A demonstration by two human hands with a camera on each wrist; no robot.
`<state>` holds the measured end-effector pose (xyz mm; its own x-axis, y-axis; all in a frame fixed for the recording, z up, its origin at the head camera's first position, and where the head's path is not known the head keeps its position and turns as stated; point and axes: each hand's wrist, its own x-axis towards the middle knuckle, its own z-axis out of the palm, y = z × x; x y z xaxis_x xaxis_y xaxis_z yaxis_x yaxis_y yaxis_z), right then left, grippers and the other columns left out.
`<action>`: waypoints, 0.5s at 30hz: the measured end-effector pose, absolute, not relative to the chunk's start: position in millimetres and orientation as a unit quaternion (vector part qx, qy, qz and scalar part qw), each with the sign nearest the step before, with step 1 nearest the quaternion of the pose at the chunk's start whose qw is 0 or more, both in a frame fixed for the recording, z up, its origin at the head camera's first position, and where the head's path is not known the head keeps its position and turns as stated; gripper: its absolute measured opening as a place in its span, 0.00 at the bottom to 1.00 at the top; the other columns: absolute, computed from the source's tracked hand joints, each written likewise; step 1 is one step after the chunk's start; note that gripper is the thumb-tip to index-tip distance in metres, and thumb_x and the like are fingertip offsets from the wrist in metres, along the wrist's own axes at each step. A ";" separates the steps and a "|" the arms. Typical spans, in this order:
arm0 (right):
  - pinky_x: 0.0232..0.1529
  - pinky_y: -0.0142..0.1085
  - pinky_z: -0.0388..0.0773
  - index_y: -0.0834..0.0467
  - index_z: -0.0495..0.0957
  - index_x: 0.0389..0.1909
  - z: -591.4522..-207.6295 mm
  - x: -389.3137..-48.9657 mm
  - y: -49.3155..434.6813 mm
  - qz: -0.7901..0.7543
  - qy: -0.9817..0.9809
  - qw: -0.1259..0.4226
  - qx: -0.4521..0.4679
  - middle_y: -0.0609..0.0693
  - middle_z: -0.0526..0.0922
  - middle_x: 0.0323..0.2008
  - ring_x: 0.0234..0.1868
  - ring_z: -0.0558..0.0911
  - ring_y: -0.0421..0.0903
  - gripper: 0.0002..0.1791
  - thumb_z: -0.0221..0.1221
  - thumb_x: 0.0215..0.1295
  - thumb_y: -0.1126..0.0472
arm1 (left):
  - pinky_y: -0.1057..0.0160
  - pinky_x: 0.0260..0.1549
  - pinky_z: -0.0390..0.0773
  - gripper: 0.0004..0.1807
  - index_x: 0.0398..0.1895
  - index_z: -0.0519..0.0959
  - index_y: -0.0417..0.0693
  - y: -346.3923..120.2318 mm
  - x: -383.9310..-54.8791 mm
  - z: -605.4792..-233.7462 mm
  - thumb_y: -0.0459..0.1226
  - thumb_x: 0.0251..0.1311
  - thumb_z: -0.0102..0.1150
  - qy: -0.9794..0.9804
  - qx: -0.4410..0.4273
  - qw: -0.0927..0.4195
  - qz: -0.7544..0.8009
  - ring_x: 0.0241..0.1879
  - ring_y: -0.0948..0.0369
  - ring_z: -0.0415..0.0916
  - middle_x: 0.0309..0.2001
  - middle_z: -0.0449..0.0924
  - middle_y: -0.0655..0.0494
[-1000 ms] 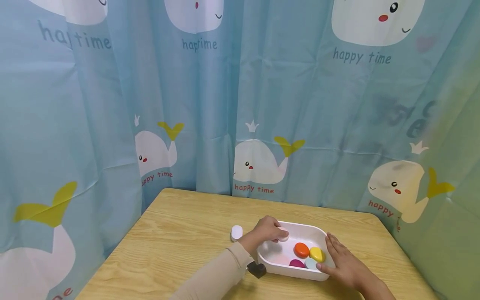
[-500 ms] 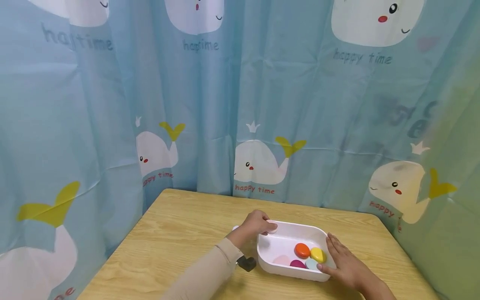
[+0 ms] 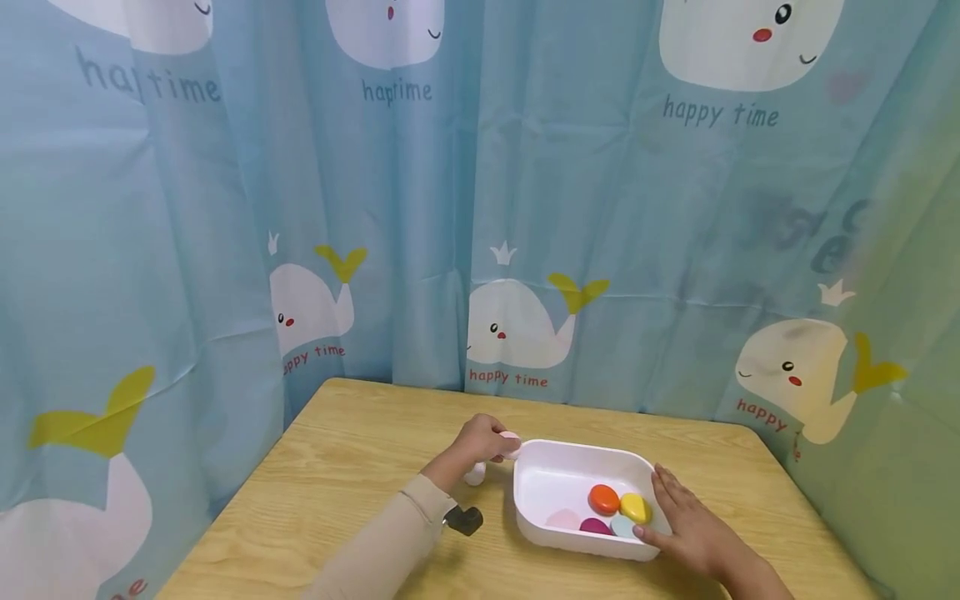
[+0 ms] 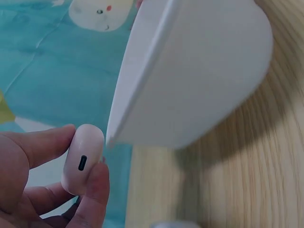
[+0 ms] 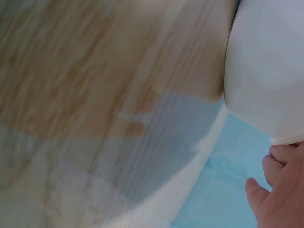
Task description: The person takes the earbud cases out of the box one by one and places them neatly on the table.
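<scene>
Left hand (image 3: 477, 439): pinching a pale pink rounded case (image 4: 85, 142), thumb and fingertips on its sides, dark slot facing the wrist camera. Case is at the far left corner of the white bin (image 3: 553, 492), just beside the rim; contact with it, cannot tell.

Right hand (image 3: 688, 527): fingers straight, laid along the bin's right end, thumb at the near right corner.

In the bin, 5 rounded pieces: orange (image 3: 603, 499) and yellow (image 3: 635, 507) side by side; light pink (image 3: 564, 520), magenta (image 3: 596, 527) and pale blue (image 3: 622, 527) along the near wall, partly hidden by it.

White case (image 3: 475, 475) on the table (image 3: 360, 450), left of the bin, partly behind the left forearm. Dark device (image 3: 465, 521) at the left wrist. Blue whale-print curtain (image 3: 420, 208) behind.
</scene>
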<state>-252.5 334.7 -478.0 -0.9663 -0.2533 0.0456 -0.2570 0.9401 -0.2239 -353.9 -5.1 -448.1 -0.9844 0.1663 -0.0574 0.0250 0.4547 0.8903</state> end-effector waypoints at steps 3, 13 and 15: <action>0.57 0.61 0.48 0.65 0.47 0.66 -477.4 -254.0 335.4 0.109 -0.986 0.010 0.129 0.60 0.43 0.67 0.65 0.47 0.61 0.51 0.46 0.54 0.31 | 0.59 0.27 0.79 0.17 0.34 0.76 0.38 -14.5 -355.8 -448.2 0.41 0.45 0.67 0.843 0.051 0.069 0.531 0.24 0.59 0.75 0.28 0.74 0.52; 0.56 0.62 0.48 0.65 0.47 0.66 -478.2 -253.5 334.1 0.112 -0.986 0.009 0.127 0.60 0.43 0.67 0.65 0.46 0.62 0.51 0.46 0.54 0.31 | 0.62 0.23 0.78 0.17 0.32 0.76 0.38 -40.4 -360.8 -460.5 0.42 0.45 0.67 0.853 0.039 0.065 0.516 0.24 0.59 0.74 0.27 0.74 0.51; 0.56 0.62 0.48 0.65 0.47 0.66 -478.7 -254.0 333.4 0.112 -0.985 0.008 0.128 0.60 0.42 0.67 0.65 0.46 0.62 0.51 0.46 0.54 0.31 | 0.63 0.22 0.77 0.17 0.32 0.76 0.37 -43.9 -361.1 -460.9 0.41 0.45 0.67 0.855 0.038 0.063 0.513 0.24 0.59 0.75 0.27 0.74 0.50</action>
